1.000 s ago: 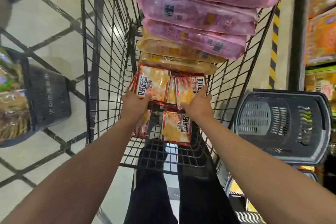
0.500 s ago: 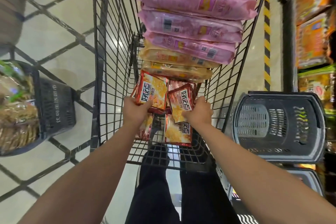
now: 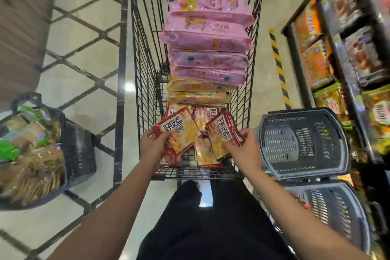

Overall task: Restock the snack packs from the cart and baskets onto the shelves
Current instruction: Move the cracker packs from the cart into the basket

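Note:
Both my hands reach into the near end of a black wire cart [image 3: 135,53]. My left hand [image 3: 152,143] grips a red snack pack [image 3: 179,131] by its lower left corner. My right hand [image 3: 242,148] pinches a second red snack pack [image 3: 221,133], tilted and lifted off the pile. More red packs [image 3: 205,154] lie on the cart floor beneath them. Further along the cart lie stacked tan packs [image 3: 198,91] and pink packs [image 3: 206,38]. Shelves [image 3: 316,63] with orange and green packs stand on the right.
A dark basket [image 3: 80,150] full of green and brown snack bags sits on the floor at left. Two grey plastic baskets [image 3: 304,141] stand stacked at right between cart and shelves. A yellow-black striped floor strip [image 3: 280,69] runs along the shelf base. My dark trousers [image 3: 211,228] are below.
Both hands have lifted a red pack each up and toward me from the pile. The view has tilted, showing more of the cart's far end.

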Demonstrator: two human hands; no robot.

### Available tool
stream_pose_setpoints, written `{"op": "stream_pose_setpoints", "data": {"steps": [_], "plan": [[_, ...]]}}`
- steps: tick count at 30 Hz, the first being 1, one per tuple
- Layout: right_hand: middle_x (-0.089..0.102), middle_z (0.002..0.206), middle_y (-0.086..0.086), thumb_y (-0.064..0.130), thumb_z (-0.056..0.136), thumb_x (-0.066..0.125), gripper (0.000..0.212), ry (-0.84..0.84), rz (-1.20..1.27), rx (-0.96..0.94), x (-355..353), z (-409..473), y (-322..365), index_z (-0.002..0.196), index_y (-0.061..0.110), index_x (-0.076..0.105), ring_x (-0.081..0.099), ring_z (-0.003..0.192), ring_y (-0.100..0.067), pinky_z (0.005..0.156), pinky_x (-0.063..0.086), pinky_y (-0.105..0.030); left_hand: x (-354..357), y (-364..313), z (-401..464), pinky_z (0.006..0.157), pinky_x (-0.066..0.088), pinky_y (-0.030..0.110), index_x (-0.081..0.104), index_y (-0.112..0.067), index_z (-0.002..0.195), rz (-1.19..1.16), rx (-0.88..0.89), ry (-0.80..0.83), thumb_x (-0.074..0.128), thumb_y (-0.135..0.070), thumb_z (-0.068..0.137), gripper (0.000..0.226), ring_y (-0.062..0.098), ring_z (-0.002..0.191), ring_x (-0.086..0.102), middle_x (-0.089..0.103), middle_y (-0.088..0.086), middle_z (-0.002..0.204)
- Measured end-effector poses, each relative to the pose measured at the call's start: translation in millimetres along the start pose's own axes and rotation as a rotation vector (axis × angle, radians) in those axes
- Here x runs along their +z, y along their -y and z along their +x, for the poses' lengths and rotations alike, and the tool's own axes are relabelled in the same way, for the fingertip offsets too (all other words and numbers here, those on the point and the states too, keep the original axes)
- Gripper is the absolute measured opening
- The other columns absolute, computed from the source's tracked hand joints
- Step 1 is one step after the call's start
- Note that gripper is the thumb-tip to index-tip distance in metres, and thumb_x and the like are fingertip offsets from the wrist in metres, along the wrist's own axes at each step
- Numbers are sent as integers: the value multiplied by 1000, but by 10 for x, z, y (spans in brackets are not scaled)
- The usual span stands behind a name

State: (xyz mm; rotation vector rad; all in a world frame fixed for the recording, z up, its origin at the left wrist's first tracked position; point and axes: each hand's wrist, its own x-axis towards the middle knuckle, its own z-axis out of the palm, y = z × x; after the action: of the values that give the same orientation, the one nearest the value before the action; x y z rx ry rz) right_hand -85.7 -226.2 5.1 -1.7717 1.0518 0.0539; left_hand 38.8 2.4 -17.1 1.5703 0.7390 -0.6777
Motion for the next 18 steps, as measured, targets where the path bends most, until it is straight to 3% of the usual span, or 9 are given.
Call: {"op": "stream_pose_setpoints", "data": {"steps": [3, 5, 8, 11, 13, 15, 18], "plan": [[68, 91, 6, 17, 75, 90, 51, -123, 68, -35, -215, -348, 43, 96, 25, 44, 66, 78, -7, 63, 48, -15, -88, -54, -161, 76, 63, 54, 61, -19, 122, -22, 63, 33, 82, -19, 84, 43, 26, 89, 78, 78, 9, 106], [70, 91, 4, 17, 73, 92, 50, -180, 127, -53, -365, -553, 29, 92, 28, 47, 68, 78, -8, 66, 50, -22, -140, -70, -253, 77, 63, 55, 65, -21, 121, -23, 103, 60, 80, -22, 85, 39, 27, 90, 78, 77, 9, 107], [71, 87, 3, 10, 73, 91, 43, -236, 236, -61, -599, -833, -45, 93, 23, 55, 67, 72, -3, 66, 51, -17, -184, -59, -433, 81, 62, 54, 64, -25, 125, -4, 140, 105, 80, -26, 85, 43, 28, 90, 78, 77, 9, 109], [74, 82, 0, 6, 74, 89, 37, -264, 328, -32, -781, -1062, -164, 95, 21, 63, 69, 67, -8, 58, 54, -21, -198, -9, -602, 82, 62, 54, 62, -27, 116, 42, 151, 129, 81, -33, 83, 39, 29, 86, 78, 76, 8, 108], [76, 85, 2, 3, 74, 89, 39, -303, 385, -17, -882, -1196, -284, 98, 23, 66, 73, 74, -13, 63, 58, -25, -154, 19, -748, 83, 62, 54, 64, -28, 110, 96, 170, 182, 80, -37, 82, 34, 29, 86, 78, 78, 8, 104], [75, 91, -1, 3, 74, 89, 46, -349, 448, 25, -972, -1333, -412, 109, 21, 65, 74, 79, -11, 67, 60, -28, -73, 62, -921, 81, 62, 54, 67, -22, 105, 138, 202, 248, 74, -27, 92, 16, 30, 84, 77, 79, 6, 93], [69, 97, -3, 2, 78, 86, 52, -438, 574, 97, -1097, -1548, -606, 119, 13, 55, 71, 69, 1, 57, 55, -17, 77, 168, -1121, 79, 60, 55, 67, -20, 100, 214, 238, 287, 70, -21, 96, 5, 34, 77, 76, 78, 7, 80]]}}
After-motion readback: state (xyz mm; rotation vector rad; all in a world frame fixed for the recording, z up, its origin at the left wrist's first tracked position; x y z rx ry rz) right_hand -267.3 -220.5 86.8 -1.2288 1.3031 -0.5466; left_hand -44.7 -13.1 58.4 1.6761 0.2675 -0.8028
